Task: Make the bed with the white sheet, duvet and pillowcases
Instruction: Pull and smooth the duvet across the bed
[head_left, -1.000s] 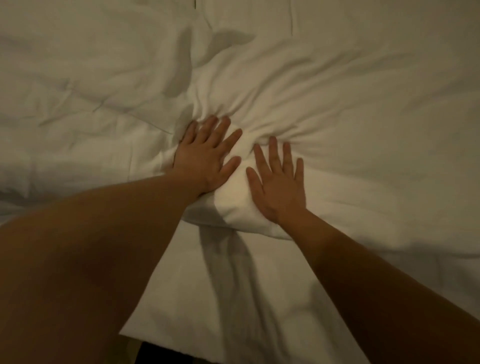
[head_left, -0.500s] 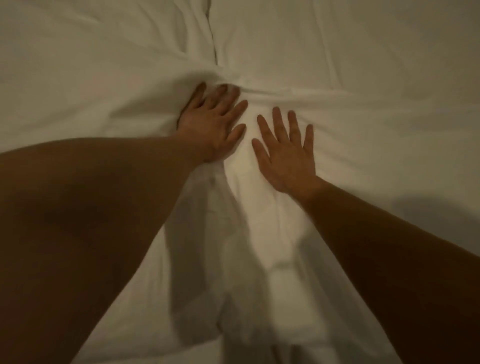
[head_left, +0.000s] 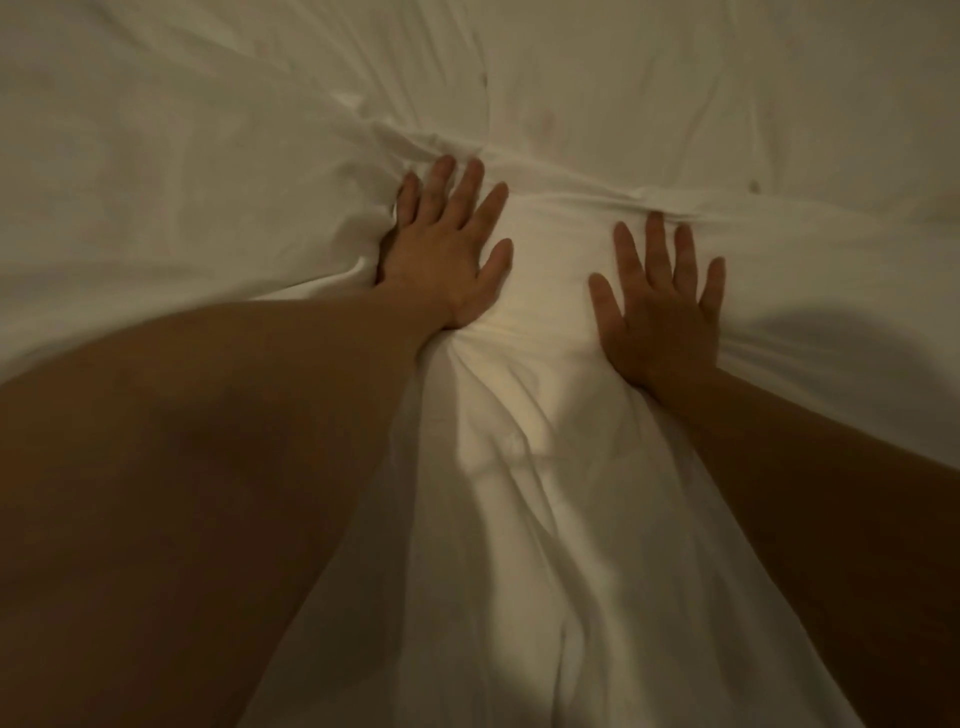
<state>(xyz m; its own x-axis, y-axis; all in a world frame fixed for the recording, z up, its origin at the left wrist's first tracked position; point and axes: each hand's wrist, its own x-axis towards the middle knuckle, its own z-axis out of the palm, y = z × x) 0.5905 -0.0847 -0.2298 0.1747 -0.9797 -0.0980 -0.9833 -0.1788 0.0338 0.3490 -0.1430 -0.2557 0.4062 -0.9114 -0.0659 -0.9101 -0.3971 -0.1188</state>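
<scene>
Two bare hands are laid flat on white bedding that fills the whole view. The left hand (head_left: 447, 254) is pressed palm-down with its fingers straight and slightly spread; nothing is clasped in its grip, and its fingertips are pushed against a ridge of bunched cloth (head_left: 415, 143) that is heaped just beyond them. The right hand (head_left: 660, 306) is set beside the left hand, apart from it, likewise flat, fingers fanned, grip apart and holding nothing. Between the two hands a brighter, padded swell of fabric (head_left: 550, 270) is seen; it is judged to be the duvet or a filled pillowcase, though which cannot be told from this view. From that swell a long rumpled band of the same white cloth (head_left: 545, 519) is drawn back toward the person, between the two forearms.

The flat palms seem to be chosen so that the cloth is slid and smoothed rather than lifted: the weight is spread, and the wrinkles are driven ahead of the fingers into the ridge. Beyond the ridge a smoother white layer (head_left: 727, 78) is stretched, probably the sheet on the bed.

The task is judged to be partway done: the bedding is on the bed, but creases remain beside both hands.
</scene>
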